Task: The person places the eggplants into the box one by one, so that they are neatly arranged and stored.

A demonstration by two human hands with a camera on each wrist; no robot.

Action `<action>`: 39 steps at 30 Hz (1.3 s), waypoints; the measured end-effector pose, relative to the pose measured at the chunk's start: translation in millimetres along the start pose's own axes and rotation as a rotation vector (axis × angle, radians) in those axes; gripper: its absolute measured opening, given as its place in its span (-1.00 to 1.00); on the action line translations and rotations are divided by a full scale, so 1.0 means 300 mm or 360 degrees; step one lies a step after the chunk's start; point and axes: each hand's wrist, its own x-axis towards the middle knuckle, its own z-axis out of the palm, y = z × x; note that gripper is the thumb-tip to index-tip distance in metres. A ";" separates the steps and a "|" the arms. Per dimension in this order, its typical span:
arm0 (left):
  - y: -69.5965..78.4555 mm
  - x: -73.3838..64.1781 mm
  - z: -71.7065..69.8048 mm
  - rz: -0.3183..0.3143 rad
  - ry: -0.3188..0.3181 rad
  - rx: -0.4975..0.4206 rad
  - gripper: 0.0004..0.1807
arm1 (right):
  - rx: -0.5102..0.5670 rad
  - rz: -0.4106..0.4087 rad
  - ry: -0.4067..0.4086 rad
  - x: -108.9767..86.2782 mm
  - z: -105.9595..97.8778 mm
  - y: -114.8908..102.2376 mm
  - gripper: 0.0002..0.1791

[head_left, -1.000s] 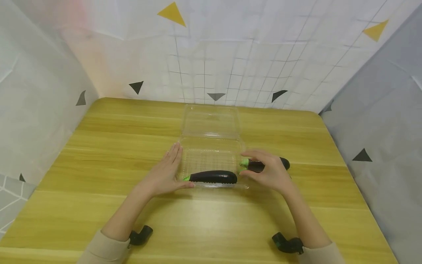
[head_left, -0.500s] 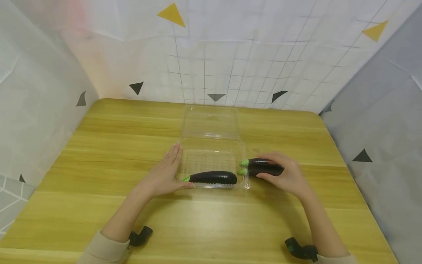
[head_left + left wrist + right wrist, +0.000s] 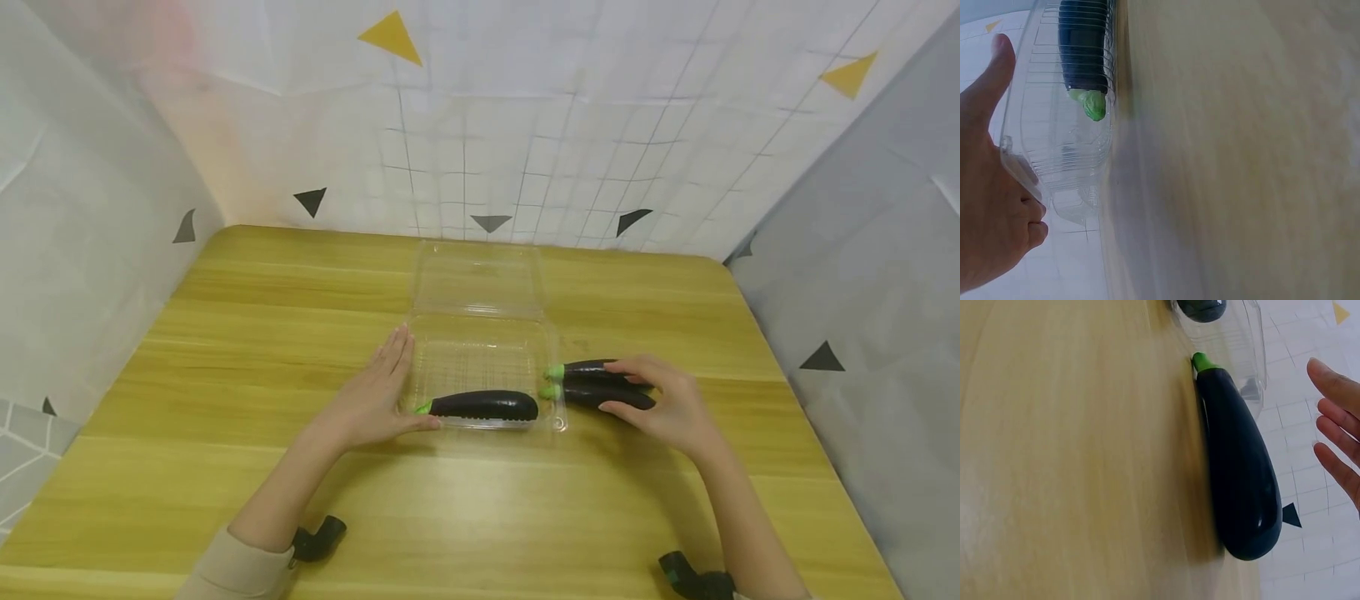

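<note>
A clear plastic clamshell container (image 3: 480, 354) lies with its lid folded back, and one dark eggplant (image 3: 483, 405) rests along its front side inside. My left hand (image 3: 371, 396) is at the container's left wall, fingers straight along it and thumb at the front rim. Two more eggplants lie side by side on the table to the right, a far one (image 3: 588, 368) and a near one (image 3: 600, 392), green stems toward the container. My right hand (image 3: 660, 400) is over their rounded ends, thumb and fingers apart. In the right wrist view, its fingers (image 3: 1335, 465) show a gap from the near eggplant (image 3: 1238, 462).
The wood-grain table (image 3: 480, 508) runs back to a pale sheet wall (image 3: 480, 125) marked with triangles. The container's transparent lid (image 3: 480, 275) reaches close to the table's back edge. Black devices are strapped at the left wrist (image 3: 318, 537) and right wrist (image 3: 693, 575).
My right hand has moved right, from beside the container's right edge to the rounded ends of the two outer eggplants, uncovering more of them. The left hand and container have stayed put.
</note>
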 end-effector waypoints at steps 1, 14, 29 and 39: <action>0.001 -0.001 -0.001 -0.0001 -0.0003 -0.0001 0.35 | 0.0003 0.0005 0.0003 -0.005 0.000 0.002 -0.36; 0.000 0.002 0.003 -0.0011 0.0007 -0.0015 0.35 | -0.0048 0.0034 0.0013 -0.045 -0.015 0.035 -0.39; -0.002 0.001 0.005 -0.0004 0.0012 0.0000 0.34 | -0.0053 0.0125 -0.0016 -0.070 -0.018 0.053 -0.42; -0.002 0.001 0.004 -0.0014 -0.0012 -0.0018 0.35 | -0.0100 0.0243 -0.0048 -0.100 -0.002 0.077 -0.46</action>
